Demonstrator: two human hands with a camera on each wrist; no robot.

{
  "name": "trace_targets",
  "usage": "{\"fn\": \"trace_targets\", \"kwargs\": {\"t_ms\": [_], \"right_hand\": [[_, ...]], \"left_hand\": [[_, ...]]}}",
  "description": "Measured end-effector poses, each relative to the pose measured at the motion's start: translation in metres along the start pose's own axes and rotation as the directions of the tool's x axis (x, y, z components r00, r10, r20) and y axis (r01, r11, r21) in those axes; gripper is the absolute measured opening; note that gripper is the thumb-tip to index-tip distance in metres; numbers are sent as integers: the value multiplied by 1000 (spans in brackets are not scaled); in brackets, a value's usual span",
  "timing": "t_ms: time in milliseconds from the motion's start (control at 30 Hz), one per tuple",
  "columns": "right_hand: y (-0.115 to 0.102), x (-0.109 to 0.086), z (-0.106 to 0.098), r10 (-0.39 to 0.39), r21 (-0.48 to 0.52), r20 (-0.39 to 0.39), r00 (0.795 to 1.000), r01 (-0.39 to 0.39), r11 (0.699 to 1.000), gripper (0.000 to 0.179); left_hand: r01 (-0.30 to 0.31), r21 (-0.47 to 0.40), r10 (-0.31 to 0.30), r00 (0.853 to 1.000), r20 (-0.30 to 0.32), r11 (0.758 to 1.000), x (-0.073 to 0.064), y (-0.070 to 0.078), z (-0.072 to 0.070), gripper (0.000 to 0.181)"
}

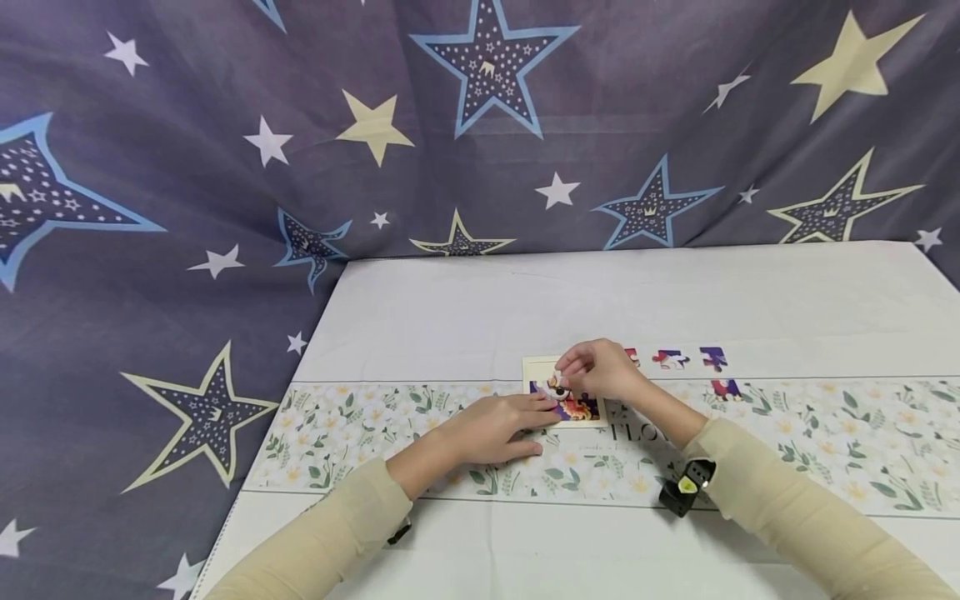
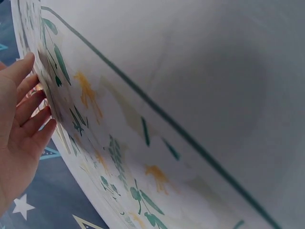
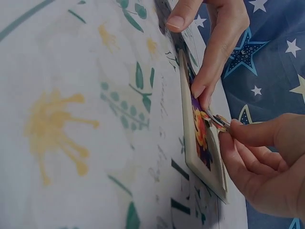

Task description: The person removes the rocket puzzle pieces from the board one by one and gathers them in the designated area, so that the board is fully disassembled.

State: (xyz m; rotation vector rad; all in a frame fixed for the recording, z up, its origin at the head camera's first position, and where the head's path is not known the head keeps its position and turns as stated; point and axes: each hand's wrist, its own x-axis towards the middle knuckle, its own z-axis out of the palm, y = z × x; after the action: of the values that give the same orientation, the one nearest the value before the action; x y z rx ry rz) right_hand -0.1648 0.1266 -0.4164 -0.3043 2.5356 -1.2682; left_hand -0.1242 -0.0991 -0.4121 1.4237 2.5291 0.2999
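"FLO" lettering (image 1: 628, 432) | on floral tablecloth (image 1: 825, 433) | small script (image 1: 600, 448) below: illegible

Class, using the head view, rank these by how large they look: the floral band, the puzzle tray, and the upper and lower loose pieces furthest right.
1. Floral band
2. Puzzle tray, though partly covered by hands
3. Upper loose piece and lower loose piece: too alike to rank

I am seeing one red loose piece (image 1: 633, 357) partly hiding behind the right hand (image 1: 604, 372); its forearm (image 1: 670, 412) is covering some printed lettering (image 1: 636, 432).
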Motion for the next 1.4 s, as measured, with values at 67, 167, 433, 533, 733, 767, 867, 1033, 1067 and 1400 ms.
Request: {"fn": "trace_targets", "kwargs": {"t_ms": [67,167,433,533,733,767,867,1033,1067,1400], "right_hand": [[0,-1,0,5,13,1,1000,-5,1000,16],[0,-2,0,17,34,-3,1000,-17,999,17],[2,-1,1,70,61,-10,997,-70,996,17],[2,-2,1,92,68,-15,996,-91,994,18],[6,-3,-5,90,36,-61,994,-87,995,20],[6,-4,-6,90,35,-65,994,-88,996,21],[9,-6,-11,105,59,-59,993,-101,993,23],[14,-8,-16,154,164,-27,988,-148,975,25],[15,-9,-16,165,189,-19,986,-159,969,25],[23,-15,-23,215,289,18,976,-211,934,30]], "left_hand": [[0,-3,0,1000,0,1000,0,0,0,49],[-1,-2,1,1000,-1,1000,0,0,0,49],[3,-7,-3,1000,0,1000,0,0,3,49],[3,-13,-3,1000,1,1000,0,-1,4,49],[0,-14,0,1000,-2,1000,2,-1,5,49],[0,-13,0,1000,-1,1000,2,-1,4,49],[1,-13,-1,1000,-1,1000,2,-1,4,48],[0,-11,0,1000,-5,1000,1,-1,1,48],[0,-11,0,1000,-6,1000,1,-1,1,48],[2,-8,-2,1000,-9,1000,1,-1,2,48]]}}
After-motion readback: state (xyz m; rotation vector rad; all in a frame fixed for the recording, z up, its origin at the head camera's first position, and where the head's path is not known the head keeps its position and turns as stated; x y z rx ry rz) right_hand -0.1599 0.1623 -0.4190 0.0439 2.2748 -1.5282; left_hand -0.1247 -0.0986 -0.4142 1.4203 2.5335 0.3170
